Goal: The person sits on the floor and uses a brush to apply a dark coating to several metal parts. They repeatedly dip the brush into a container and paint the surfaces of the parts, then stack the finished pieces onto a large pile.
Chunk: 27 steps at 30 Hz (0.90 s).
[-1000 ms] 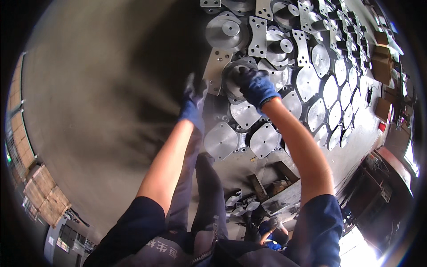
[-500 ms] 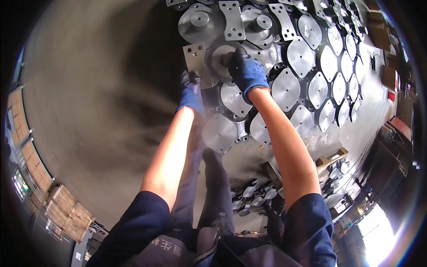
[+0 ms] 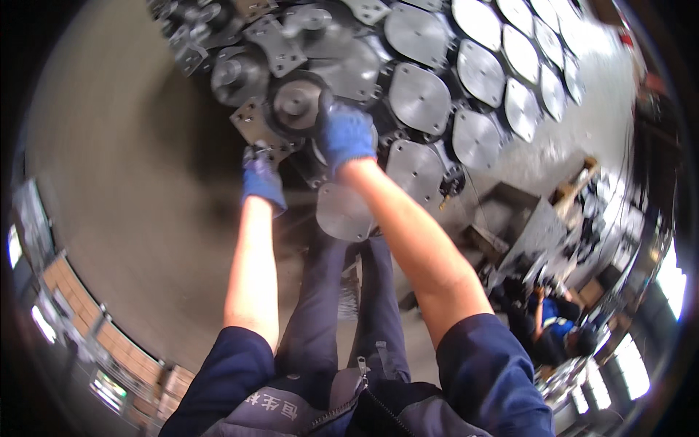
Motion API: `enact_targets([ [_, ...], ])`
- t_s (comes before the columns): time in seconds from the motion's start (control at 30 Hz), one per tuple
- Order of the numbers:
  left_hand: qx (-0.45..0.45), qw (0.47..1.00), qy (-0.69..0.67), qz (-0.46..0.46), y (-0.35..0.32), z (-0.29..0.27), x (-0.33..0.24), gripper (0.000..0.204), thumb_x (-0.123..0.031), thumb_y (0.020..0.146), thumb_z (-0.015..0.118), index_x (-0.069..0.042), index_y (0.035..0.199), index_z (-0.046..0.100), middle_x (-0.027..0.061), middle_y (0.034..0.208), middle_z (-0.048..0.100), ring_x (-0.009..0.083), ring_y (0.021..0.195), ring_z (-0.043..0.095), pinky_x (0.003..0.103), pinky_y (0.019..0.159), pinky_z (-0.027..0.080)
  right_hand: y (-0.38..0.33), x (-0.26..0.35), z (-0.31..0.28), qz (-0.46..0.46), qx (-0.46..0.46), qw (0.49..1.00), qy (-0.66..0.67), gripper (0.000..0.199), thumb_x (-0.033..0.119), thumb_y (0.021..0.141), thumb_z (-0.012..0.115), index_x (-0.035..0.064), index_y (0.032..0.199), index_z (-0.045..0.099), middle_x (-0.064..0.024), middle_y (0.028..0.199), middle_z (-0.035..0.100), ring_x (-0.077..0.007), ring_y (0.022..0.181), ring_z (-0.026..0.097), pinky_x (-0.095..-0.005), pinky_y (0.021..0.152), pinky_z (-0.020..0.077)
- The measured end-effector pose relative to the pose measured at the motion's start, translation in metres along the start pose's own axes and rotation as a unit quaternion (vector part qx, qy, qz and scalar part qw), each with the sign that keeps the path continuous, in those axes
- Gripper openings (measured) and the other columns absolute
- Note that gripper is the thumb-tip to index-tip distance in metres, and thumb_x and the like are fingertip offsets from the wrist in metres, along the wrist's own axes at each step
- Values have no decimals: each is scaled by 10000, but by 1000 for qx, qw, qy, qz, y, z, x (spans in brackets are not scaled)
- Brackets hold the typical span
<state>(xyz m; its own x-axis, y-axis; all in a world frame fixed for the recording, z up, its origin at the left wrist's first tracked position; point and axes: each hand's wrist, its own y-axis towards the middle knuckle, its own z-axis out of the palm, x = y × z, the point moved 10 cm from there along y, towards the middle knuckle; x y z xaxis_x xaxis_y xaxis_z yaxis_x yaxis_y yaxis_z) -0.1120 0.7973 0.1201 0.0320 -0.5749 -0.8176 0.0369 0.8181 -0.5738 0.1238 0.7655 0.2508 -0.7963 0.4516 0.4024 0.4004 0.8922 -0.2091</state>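
Both hands wear blue work gloves with dark fingers. My left hand [image 3: 262,178] is closed at the near end of a waisted metal plate [image 3: 253,125] with bolt holes at its ends. Just right of that plate is a round metal flange [image 3: 295,103] with a raised hub and a dark rim. My right hand [image 3: 345,137] is closed at the flange's right rim; its fingertips are partly hidden and blurred. Below the right hand, a pale lens-shaped metal plate [image 3: 342,213] lies close to my legs.
Rows of lens-shaped metal plates [image 3: 420,98] on dark bases spread to the right. More waisted plates [image 3: 275,45] and hubbed flanges [image 3: 234,75] lie farther off. Grey floor [image 3: 109,160] extends left. A grey metal bin [image 3: 530,231] and a seated person [image 3: 557,324] are at lower right.
The view has swung, so the parts and both hands appear lower and farther left. The hands stay at the same plate and flange. The seated person and bin now show clearly.
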Motion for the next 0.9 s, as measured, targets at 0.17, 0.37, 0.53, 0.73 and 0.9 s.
enact_targets([
  [0.17, 122, 875, 427, 195, -19, 4, -12, 501, -365, 970, 528, -53, 1357, 460, 146, 1305, 562, 252, 1174, 546, 414, 1058, 385, -190, -123, 58, 226, 89, 960, 143, 237, 286, 888, 543, 105, 951, 683, -225, 844, 676, -406, 829, 667, -502, 713, 523],
  [0.37, 18, 934, 356, 16, -184, 59, -25, 524, -314, 1002, 467, -7, 1421, 399, 156, 1400, 472, 259, 1301, 437, 364, 1118, 307, -518, -277, 129, 612, 292, 730, 84, 325, 319, 879, 531, 87, 973, 738, -188, 1049, 681, -345, 994, 668, -445, 838, 540],
  [0.53, 417, 869, 257, -70, -298, 67, 114, 548, -266, 957, 538, 1, 1417, 405, 147, 1345, 510, 166, 1110, 537, 241, 936, 437, -734, -322, 201, 761, 255, 581, 137, 271, 234, 859, 569, 58, 1002, 718, -161, 1031, 701, -316, 1011, 676, -420, 870, 527],
  [0.73, 447, 706, 546, -66, -428, 35, 206, 417, -84, 960, 516, 24, 1361, 472, 128, 1259, 581, 167, 1043, 581, 242, 924, 444, -851, -405, 268, 804, 112, 554, 185, 298, 246, 871, 563, 79, 1097, 663, -160, 1174, 643, -359, 1045, 639, -448, 891, 519],
  [0.9, 421, 585, 687, -89, -470, 18, 279, 368, 15, 933, 501, 20, 1299, 538, 143, 1198, 628, 216, 1119, 579, 291, 994, 419, -921, -488, 374, 758, -304, 174, 550, 563, 450, 937, 569, 118, 1380, 467, -104, 1285, 595, -317, 1021, 640, -480, 903, 503],
])
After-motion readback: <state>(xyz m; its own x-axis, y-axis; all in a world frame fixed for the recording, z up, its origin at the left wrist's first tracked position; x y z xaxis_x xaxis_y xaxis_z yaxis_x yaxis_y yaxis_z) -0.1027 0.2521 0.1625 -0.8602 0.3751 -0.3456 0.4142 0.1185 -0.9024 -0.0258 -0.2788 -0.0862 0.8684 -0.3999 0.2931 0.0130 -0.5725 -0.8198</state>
